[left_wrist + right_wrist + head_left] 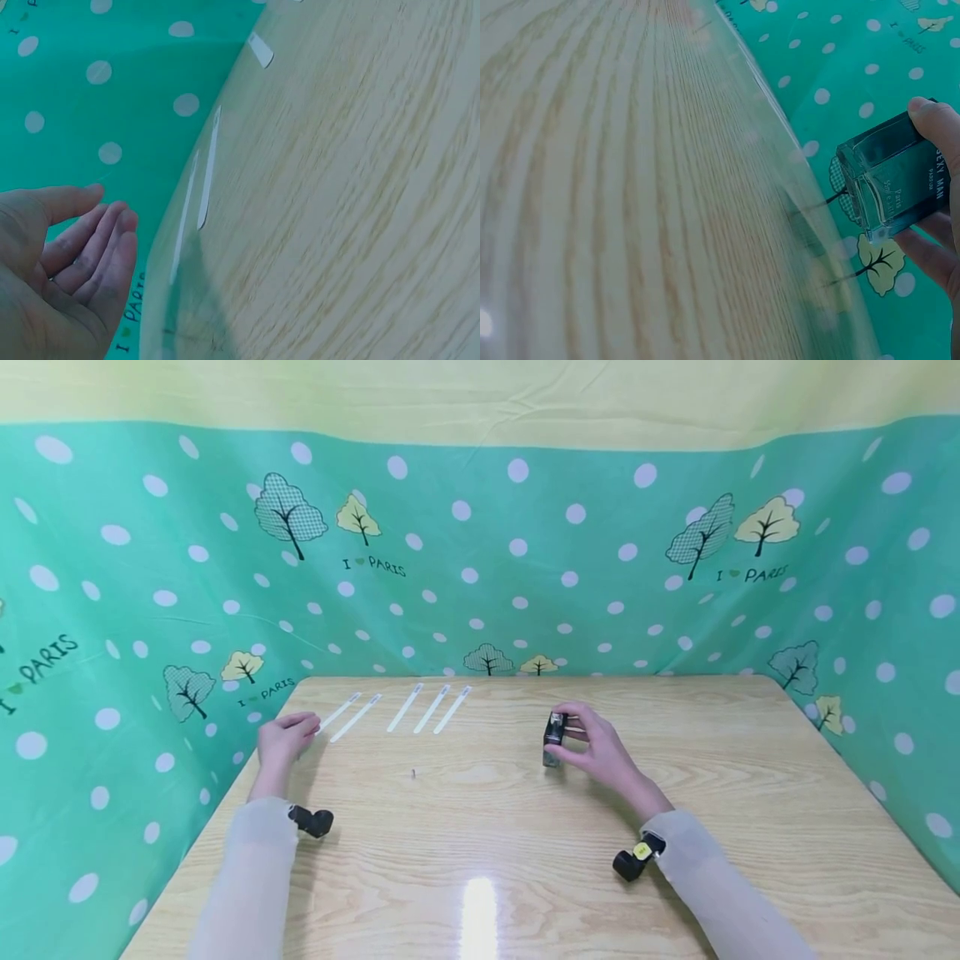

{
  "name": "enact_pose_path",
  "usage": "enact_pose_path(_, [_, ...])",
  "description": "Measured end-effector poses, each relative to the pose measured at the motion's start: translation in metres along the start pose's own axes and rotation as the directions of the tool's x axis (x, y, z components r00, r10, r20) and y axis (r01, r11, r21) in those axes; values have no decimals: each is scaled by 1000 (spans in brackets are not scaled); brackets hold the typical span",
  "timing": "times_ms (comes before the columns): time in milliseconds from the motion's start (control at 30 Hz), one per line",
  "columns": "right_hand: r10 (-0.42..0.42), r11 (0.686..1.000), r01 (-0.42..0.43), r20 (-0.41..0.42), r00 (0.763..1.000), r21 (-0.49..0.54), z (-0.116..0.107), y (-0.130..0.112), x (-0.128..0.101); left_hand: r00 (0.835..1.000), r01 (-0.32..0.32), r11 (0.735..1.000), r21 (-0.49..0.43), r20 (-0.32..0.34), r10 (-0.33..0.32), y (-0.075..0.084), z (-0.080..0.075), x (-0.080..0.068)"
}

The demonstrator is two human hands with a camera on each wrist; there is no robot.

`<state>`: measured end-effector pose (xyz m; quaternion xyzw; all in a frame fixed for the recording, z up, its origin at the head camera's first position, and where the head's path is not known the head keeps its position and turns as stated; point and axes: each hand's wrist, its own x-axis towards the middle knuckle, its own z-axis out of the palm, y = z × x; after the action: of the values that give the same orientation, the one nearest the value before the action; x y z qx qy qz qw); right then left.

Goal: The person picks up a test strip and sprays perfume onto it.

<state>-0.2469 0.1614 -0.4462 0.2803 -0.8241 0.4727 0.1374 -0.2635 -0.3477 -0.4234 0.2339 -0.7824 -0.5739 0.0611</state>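
Note:
My right hand [596, 747] grips a dark perfume bottle [553, 739] between thumb and fingers, right of the table's middle. In the right wrist view the glass bottle [892, 176] is tilted, with "SEXY MAN" lettering near its dark end and clear thick glass at the other. My left hand [287, 739] hovers by the table's left edge with loosely bent fingers and nothing in them, as the left wrist view of the hand [75, 277] shows. Close to its fingertips lie two white paper strips [355, 718], the leftmost partly hidden by the hand.
Several more white strips [430, 709] lie slanted side by side toward the back of the wooden table [480, 827]. A tiny dark piece [412, 773] stands left of centre. Green dotted cloth [480, 552] hangs behind and along both sides.

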Motion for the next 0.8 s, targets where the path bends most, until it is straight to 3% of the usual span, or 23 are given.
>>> enact_pose_path(367, [-8,1000,8,2,1000,-1,0,0,2,997,-38,999,-4,67,38,9,17,-7])
enact_pose_path(800, [20,1000,-20,5,1000,22,2,-2,1,976,-96,992,-83,188,111,18,40,-16])
